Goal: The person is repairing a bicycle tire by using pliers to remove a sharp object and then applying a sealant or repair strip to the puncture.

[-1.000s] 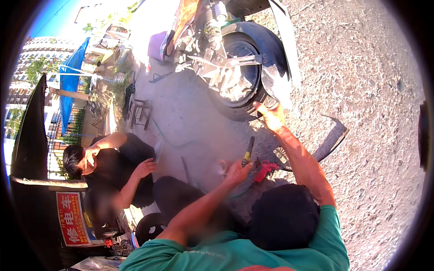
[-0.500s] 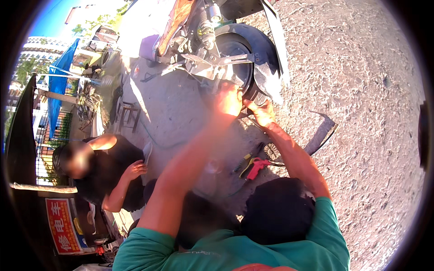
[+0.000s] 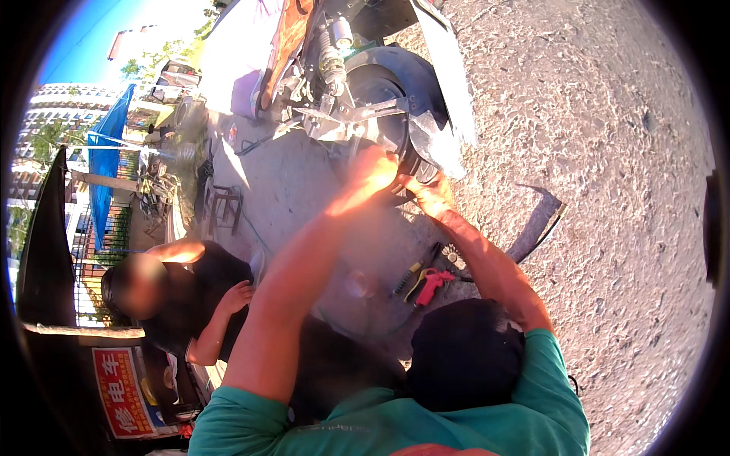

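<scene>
Both hands reached forward onto rear wheel (image 3: 395, 114) of scooter (image 3: 304, 53), parked on concrete ahead. Left hand (image 3: 372, 171), blurred, lay on tyre's near edge; grip state could not be told. Right hand (image 3: 430, 194) just beside it, fingers curled against tyre rim, nothing held. Wheel stood upright, axle running left-right. Red-handled tool (image 3: 432, 283) and screwdriver (image 3: 407, 278) lay on ground nearer body, under right forearm.

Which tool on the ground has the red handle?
The pliers, lying just below the right forearm. The tool beside them on their left, a screwdriver, has a yellow and black handle instead.
</scene>
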`<state>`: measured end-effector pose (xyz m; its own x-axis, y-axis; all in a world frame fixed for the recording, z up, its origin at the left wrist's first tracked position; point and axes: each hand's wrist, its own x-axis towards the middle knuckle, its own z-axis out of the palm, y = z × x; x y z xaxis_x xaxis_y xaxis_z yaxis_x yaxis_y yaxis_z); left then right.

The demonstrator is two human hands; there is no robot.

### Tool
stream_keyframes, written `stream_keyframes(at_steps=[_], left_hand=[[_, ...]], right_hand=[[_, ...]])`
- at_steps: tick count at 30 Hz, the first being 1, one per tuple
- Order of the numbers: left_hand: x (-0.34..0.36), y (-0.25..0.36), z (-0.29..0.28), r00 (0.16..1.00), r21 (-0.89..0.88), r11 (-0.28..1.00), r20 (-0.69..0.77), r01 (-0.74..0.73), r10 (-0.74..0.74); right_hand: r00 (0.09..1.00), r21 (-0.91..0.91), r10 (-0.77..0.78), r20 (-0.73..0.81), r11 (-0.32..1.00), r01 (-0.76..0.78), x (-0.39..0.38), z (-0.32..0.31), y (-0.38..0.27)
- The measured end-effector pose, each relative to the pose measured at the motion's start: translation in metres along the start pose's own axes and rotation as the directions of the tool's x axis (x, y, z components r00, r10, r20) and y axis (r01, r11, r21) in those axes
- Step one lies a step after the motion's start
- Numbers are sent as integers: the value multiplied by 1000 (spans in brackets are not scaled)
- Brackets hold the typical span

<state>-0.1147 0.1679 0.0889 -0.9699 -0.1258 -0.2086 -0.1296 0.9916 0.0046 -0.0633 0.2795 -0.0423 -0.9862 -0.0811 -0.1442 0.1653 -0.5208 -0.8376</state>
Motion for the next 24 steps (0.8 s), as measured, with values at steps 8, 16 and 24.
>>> stream_keyframes(at_steps=[8,16,24], left_hand=[[24,-13,-3,904,-462,812,391,357,-175],[0,-27,0,940,-715,642,340,277,-27],[-77,-60,35,971,-761,624,240,174,23]], right_hand=[[999,-38,2,-36,999,-3,-6,2,-7],[997,202,12,81,979,-28,13,1,34],[983,61,145,108,986,-152,8,-5,12]])
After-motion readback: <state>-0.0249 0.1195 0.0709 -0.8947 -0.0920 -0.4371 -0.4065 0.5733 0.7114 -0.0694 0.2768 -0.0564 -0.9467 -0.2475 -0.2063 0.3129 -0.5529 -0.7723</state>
